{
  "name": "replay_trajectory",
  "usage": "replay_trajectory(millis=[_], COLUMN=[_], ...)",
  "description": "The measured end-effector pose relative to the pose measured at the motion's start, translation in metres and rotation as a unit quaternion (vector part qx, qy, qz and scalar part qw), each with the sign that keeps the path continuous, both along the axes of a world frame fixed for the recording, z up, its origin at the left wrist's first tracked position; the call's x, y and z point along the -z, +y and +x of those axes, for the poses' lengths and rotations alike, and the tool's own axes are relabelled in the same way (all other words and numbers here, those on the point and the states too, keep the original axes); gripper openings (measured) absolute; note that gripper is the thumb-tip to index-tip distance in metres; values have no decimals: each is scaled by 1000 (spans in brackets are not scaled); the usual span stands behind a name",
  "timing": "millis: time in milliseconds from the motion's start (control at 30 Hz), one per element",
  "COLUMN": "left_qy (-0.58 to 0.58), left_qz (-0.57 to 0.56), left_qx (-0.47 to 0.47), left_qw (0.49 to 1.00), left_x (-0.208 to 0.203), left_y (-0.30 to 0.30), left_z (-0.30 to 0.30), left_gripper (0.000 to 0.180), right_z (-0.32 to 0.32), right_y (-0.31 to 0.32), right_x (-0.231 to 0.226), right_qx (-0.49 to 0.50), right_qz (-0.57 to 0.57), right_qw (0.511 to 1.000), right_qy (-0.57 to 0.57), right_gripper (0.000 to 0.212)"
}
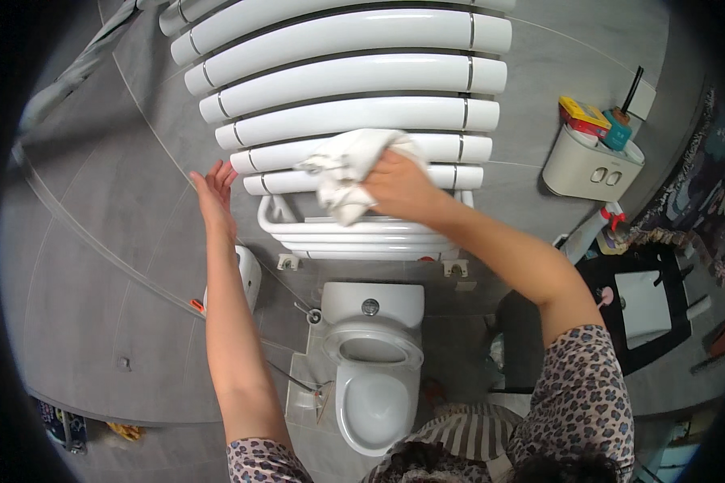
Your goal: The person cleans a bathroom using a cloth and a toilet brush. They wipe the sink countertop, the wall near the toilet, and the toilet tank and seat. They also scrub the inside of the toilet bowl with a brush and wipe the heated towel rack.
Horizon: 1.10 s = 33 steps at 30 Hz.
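Observation:
A white wall-mounted towel radiator (346, 74) with several wide horizontal bars fills the upper middle of the view. My right hand (407, 187) presses a crumpled white cloth (348, 179) with grey marks against its lower bars; the fingers are bunched into the fabric and partly hidden by it. My left hand (215, 191) is raised at the left end of these bars, fingers stretched out and holding nothing. Its fingertips are at or very near a bar end; whether they touch cannot be told. Below the cloth, thinner white rails (362, 238) stick out from the radiator.
Beneath the rails stands a white toilet (376, 402) with its lid up. On the right wall hangs a cream holder (582, 167) carrying a teal bottle (618, 129) and a yellow-red box (586, 115). Farther right is a black counter with a white basin (643, 304).

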State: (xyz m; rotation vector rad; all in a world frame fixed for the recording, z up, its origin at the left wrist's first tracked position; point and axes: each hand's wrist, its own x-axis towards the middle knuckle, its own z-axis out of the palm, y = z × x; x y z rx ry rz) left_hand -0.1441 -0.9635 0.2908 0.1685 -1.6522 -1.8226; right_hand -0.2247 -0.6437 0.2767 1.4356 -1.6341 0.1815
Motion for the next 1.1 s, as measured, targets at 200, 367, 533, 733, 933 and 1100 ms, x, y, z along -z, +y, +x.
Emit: replay_trajectory(millis=[200, 367, 533, 733, 933, 1100], left_qy=[15, 52, -17, -16, -54, -1], left_qz=[-8, 80, 98, 79, 57, 153], left_qx=[23, 30, 43, 1, 9, 102], left_qw=[1000, 995, 994, 997, 997, 983], left_x=[4, 39, 57, 65, 53, 61], left_y=[-1, -24, -11, -15, -1, -8], left_z=[-4, -10, -9, 2, -4, 3], left_gripper=[84, 84, 87, 90, 99, 104], right_z=[29, 59, 32, 23, 4, 3], right_y=[137, 172, 117, -11, -134, -182], right_x=[8, 15, 4, 7, 20, 33], right_qx=[228, 218, 176, 130, -49, -69], right_qz=[20, 24, 122, 199, 20, -31], right_qw=[973, 973, 969, 962, 998, 994], right_qy=[-41, -73, -123, -136, -39, -76], right_gripper=[46, 44, 46, 46, 47, 33])
